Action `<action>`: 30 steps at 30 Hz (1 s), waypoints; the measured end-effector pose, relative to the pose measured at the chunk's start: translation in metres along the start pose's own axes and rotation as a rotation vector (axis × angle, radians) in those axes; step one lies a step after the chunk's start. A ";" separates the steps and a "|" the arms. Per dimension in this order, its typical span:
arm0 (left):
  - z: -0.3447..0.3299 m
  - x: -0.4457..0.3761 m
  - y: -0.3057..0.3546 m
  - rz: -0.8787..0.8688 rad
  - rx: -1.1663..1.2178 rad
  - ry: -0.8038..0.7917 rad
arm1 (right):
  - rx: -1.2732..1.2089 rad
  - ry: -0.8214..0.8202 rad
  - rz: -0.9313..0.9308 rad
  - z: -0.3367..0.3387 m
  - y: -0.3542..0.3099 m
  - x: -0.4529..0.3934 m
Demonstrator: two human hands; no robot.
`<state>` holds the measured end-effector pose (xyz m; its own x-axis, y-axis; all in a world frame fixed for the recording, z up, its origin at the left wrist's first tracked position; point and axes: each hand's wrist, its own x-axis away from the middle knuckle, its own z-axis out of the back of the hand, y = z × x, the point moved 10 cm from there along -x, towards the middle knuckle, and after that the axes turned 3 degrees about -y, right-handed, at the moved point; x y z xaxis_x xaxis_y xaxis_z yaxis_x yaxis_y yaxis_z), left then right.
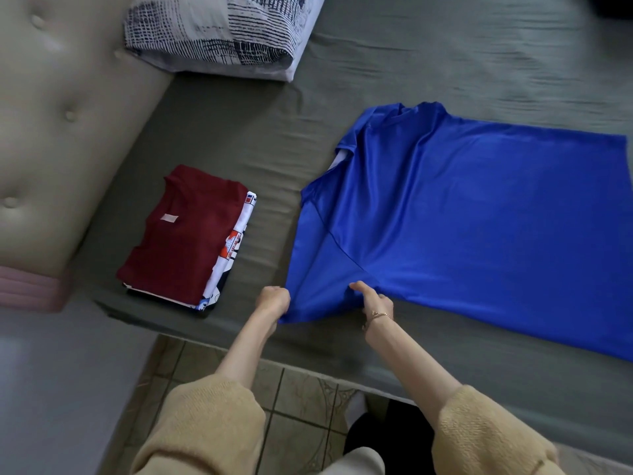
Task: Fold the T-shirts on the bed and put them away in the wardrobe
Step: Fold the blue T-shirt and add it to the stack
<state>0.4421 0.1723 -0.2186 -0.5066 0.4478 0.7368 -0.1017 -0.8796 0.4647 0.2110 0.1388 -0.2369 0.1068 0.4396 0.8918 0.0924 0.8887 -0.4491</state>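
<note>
Starting at the far left, a padded beige headboard (51, 138) with buttoned tufts runs along the side of the bed (239, 125), which is covered in a grey-green sheet. A pillow (219, 32) in a white case with dark blue hatching lies at the top, touching the headboard. Below it, near the headboard and close to the bed's near edge, sits a stack of folded T-shirts (186, 240): a dark red one on top, a white printed one showing along its right side, and a dark layer at the bottom.

Further right, the left hand (272, 299) grasps the near left corner of the blue T-shirt (462, 214), its grip curled around the sleeve edge. Just beside it, the right hand (375, 301), with a thin bracelet at the wrist, pinches the same near edge, the thumb lying on top of the fabric. Both arms wear tan knitted sleeves pushed up the forearms.

The blue T-shirt lies spread flat on the bed, well apart from the folded stack, its collar pointing toward the pillow and its hem reaching the right edge of the view. Tiled floor (291, 389) shows beneath the arms.
</note>
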 end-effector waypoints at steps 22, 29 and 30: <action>-0.009 -0.038 0.146 -0.243 -0.427 0.262 | 1.175 0.000 0.381 -0.004 -0.165 -0.046; -0.014 -0.082 0.209 -0.320 -0.596 0.329 | 1.053 -0.175 0.630 -0.055 -0.247 -0.077; -0.011 -0.089 0.213 -0.307 -0.641 0.346 | 1.068 -0.170 0.654 -0.063 -0.261 -0.082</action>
<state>0.4558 -0.0566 -0.1909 -0.6027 0.7027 0.3782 -0.7003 -0.6930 0.1716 0.2407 -0.1373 -0.1967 -0.3052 0.7761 0.5518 -0.7813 0.1272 -0.6110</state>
